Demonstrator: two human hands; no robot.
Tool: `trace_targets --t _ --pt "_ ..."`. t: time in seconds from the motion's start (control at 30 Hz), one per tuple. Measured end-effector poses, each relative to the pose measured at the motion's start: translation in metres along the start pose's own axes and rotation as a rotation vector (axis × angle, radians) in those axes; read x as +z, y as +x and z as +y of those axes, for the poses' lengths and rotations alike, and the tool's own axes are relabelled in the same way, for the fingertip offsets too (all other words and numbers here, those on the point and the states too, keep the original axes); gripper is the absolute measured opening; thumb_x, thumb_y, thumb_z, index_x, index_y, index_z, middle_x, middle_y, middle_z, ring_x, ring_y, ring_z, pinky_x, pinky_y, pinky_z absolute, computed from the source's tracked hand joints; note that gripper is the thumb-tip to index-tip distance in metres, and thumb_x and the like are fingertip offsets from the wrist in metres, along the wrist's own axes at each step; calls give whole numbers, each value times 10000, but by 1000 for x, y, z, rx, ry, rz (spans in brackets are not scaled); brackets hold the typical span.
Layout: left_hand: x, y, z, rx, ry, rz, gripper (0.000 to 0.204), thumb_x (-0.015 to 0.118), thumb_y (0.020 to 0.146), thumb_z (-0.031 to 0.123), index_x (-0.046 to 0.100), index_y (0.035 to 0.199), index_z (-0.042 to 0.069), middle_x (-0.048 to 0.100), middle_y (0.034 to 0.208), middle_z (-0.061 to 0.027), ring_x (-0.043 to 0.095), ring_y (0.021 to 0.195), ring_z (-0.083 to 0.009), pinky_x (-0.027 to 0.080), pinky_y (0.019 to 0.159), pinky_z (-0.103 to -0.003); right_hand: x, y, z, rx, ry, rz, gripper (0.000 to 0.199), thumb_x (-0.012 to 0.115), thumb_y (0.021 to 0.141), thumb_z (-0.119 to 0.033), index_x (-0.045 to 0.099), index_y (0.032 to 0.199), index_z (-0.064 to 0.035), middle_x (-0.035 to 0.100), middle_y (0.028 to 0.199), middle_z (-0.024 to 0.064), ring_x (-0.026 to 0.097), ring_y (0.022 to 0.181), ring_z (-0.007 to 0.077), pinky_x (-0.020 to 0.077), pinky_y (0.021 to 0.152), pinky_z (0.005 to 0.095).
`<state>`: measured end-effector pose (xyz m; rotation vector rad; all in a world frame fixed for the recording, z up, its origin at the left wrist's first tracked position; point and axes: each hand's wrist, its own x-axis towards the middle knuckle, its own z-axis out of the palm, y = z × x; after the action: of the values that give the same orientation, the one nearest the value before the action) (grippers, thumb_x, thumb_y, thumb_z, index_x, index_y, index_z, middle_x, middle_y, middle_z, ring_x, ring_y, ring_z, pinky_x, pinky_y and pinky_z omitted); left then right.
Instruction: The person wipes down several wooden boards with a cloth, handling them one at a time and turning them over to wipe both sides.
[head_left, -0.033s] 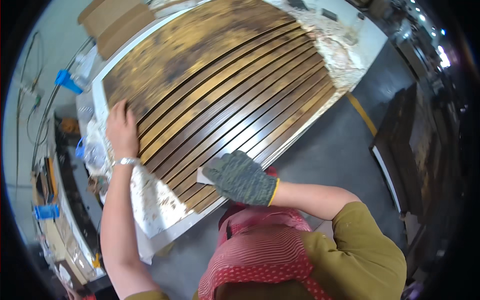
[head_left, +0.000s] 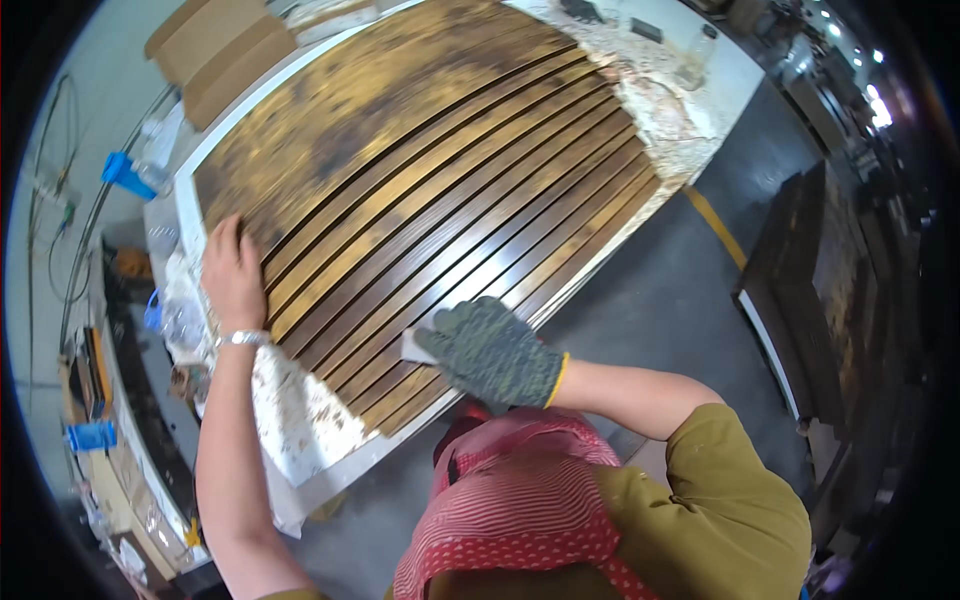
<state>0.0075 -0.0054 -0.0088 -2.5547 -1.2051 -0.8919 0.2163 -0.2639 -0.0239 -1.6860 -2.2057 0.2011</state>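
On the white counter (head_left: 720, 75), head view: a row of long dark-brown glossy wooden slats (head_left: 450, 210), long axes running lower left to upper right. Left hand (head_left: 232, 275) bare, flat on slat ends — grip released. Right hand (head_left: 495, 352), grey knit glove, grip clenched on a small pale pad (head_left: 416, 348) against the nearest slats.

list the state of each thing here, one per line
left hand: bare, flat on the panel's end
right hand: gloved, pressing a small pale pad on the slats
slatted wooden panel: lying flat, stained dark brown, blotchy
table covering: crinkled, stain-spattered
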Motion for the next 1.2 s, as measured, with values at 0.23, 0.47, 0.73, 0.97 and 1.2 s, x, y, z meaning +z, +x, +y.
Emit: trace_targets --t 0.23,0.47,0.73,0.97,1.2 --pt "2 -1 2 -28 -10 -111 318 419 933 145 521 1208 22 517 1221 -164 476 1124 -335 360 962 -395 -69 -80 158 225 -250 266 386 601 725 -240 591 1084 -96 559 879 115 562 791 285 442 686 418" --pt "-4 1 -1 -33 30 -168 357 375 950 174 503 1247 23 504 1254 -159 450 1171 -321 321 1001 -390 -124 -125 285 712 -413 172 361 586 761 -293 619 1064 -101 575 939 153 570 852 326 461 740 427" --pt "-7 0 1 -58 40 -195 378 346 960 192 490 1252 0 489 1273 -171 431 1196 -333 306 1019 -402 -142 -122 300 850 -57 294 461 570 823 -441 611 1136 -106 578 991 181 567 946 336 450 821 427" --pt "-3 4 7 -56 37 -198 385 332 959 188 487 1258 3 485 1277 -172 428 1201 -332 303 1022 -401 -119 -100 275 720 -344 255 394 567 802 -334 610 1086 -64 575 953 166 564 853 326 450 763 428" --pt "-11 3 5 -37 62 -199 388 339 955 196 490 1256 2 493 1267 -188 441 1186 -343 318 1013 -404 -111 -103 271 687 -281 319 411 592 776 -318 606 1093 -57 576 979 185 556 888 332 444 795 433"
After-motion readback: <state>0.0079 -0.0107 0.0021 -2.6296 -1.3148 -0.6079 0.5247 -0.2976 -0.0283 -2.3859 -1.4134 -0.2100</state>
